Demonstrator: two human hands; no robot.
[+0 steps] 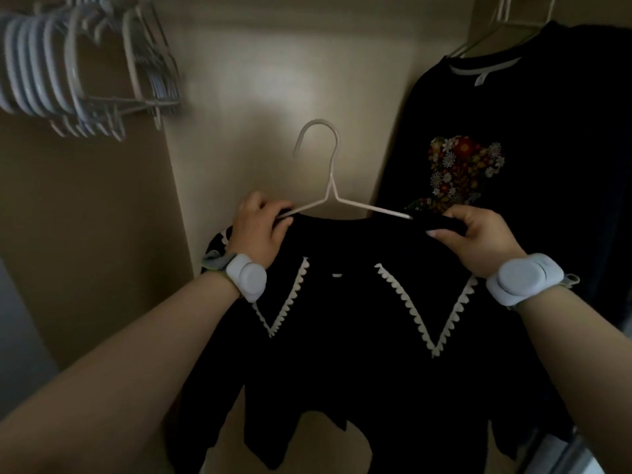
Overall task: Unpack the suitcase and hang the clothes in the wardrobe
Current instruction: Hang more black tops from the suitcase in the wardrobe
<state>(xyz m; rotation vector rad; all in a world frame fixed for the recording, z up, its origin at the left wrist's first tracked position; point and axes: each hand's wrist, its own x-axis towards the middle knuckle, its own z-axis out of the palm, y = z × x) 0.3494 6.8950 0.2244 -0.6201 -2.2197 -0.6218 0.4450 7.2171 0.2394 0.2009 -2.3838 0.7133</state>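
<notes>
A black top (pixel 349 319) with a wide collar edged in white zigzag trim hangs on a white hanger (pixel 330 189) in front of me, inside the wardrobe. My left hand (pixel 261 230) grips the top's left shoulder where it meets the hanger arm. My right hand (pixel 478 236) pinches the right shoulder fabric over the other hanger arm. The hanger's hook points up, free of any rail. The suitcase is out of view.
A dark top with a floral patch (pixel 513 148) hangs on a white hanger at the right. A bunch of empty white hangers (pixel 78 70) hangs at the upper left. The pale wardrobe back wall (pixel 260 97) lies between them, a brown side panel (pixel 85 234) at left.
</notes>
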